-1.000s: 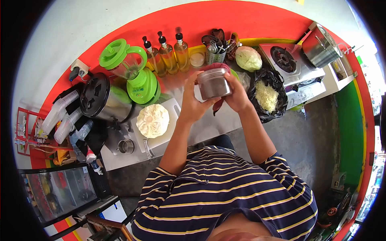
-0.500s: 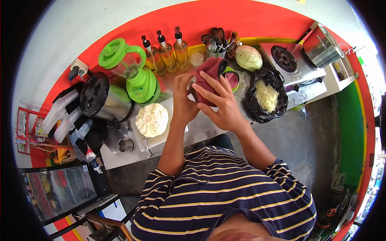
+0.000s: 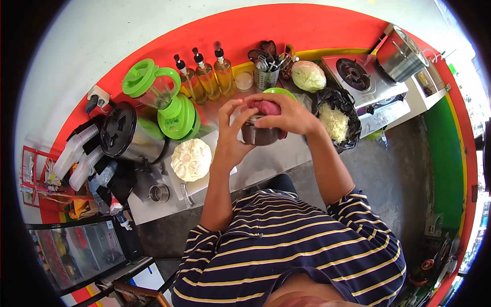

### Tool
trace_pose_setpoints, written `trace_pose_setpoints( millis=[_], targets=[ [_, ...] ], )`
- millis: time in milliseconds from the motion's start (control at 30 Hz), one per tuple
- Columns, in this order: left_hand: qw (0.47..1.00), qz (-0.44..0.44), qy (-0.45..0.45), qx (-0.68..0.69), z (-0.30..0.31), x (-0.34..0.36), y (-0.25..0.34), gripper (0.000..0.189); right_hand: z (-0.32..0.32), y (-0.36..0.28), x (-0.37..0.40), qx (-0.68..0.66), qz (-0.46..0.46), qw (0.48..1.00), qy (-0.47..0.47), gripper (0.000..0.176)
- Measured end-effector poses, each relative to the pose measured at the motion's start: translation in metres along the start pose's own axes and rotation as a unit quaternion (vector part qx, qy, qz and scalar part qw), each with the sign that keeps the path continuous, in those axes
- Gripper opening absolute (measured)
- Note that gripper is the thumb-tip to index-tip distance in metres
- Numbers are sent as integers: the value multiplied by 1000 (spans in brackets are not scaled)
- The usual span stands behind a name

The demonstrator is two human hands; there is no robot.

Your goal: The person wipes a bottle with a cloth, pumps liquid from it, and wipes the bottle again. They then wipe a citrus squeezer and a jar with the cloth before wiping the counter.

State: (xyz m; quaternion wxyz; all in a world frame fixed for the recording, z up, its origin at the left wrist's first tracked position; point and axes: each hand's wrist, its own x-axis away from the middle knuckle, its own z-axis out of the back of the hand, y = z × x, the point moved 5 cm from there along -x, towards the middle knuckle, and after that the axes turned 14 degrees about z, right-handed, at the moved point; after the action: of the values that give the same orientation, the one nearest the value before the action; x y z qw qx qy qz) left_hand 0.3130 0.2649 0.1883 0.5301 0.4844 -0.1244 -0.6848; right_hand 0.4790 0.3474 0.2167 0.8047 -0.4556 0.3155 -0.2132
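Observation:
Both hands are raised over the steel counter around a dark, see-through jar [image 3: 260, 136]. My left hand [image 3: 231, 128] is wrapped round its left side. From the right, my right hand [image 3: 286, 114] presses a bunched maroon cloth [image 3: 267, 107] at the jar's top. A green-rimmed bowl [image 3: 280, 92] shows partly behind the right hand. To the left, a trimmed cabbage [image 3: 191, 159] rests on a white cutting board [image 3: 210, 177], beside a knife handle [image 3: 187, 196].
Behind stand a green blender [image 3: 176, 120], several pump bottles [image 3: 207, 77] and a utensil holder [image 3: 266, 79]. A whole cabbage [image 3: 309, 77], a black bag of shreds [image 3: 351, 105] and a stove [image 3: 358, 77] are rightward. A metal cup [image 3: 159, 193] sits front left.
The cloth, earlier draped over the jar under my right hand's spread fingers, is now bunched at its top. The jar's dark side has come into view, and both hands are slightly lower in the frame.

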Motion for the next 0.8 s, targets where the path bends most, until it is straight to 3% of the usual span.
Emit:
trace_pose_setpoints(
  millis=[67, 100, 133, 167, 200, 233, 300, 333, 400, 433, 500, 533, 600, 800],
  targets=[
    [956, 184, -43, 226, -5, 3, -19, 104, -7, -3, 7, -46, -23, 998, 41, 56],
    [930, 233, -87, 269, -9, 6, -28, 117, -6, -11, 6, -39, 31, 996, 73, 55],
    [930, 232, -84, 272, -14, 7, -32, 117, -6, -21, 7, -33, 86, 990, 105, 55],
    [901, 242, -98, 346, -21, 10, -39, 111, -10, -18, 16, -130, -29, 982, 131, 56],
    [867, 250, -112, 416, -26, 13, -42, 105, -12, -13, 15, -129, -29, 983, 129, 56],
    [867, 250, -111, 416, -28, 15, -43, 105, -13, -6, 14, -154, 18, 973, 172, 55],
    [755, 349, -160, 531, -40, 21, -41, 94, -12, -2, 17, -172, 77, 956, 226, 54],
    [756, 349, -159, 530, -38, 19, -38, 94, -13, 3, 17, -172, 77, 956, 226, 54],
    [724, 257, -192, 611, -31, 12, -21, 91, -10, -2, 20, -75, 184, 951, 236, 55],
    [725, 257, -187, 611, -33, 10, -20, 91, -11, -4, 20, -78, 184, 952, 232, 55],
    [804, 267, -137, 513, -33, 6, -22, 96, -15, -21, 25, 73, 216, 951, 211, 59],
    [806, 267, -131, 512, -35, 9, -27, 96, -18, -28, 29, 70, 219, 951, 207, 59],
    [838, 195, -145, 489, -37, 7, -37, 94, -28, -46, 35, 216, 211, 938, 171, 62],
    [842, 208, -195, 458, -38, 8, -21, 97, -38, -98, 33, 350, 176, 919, 53, 64]
  ],
)
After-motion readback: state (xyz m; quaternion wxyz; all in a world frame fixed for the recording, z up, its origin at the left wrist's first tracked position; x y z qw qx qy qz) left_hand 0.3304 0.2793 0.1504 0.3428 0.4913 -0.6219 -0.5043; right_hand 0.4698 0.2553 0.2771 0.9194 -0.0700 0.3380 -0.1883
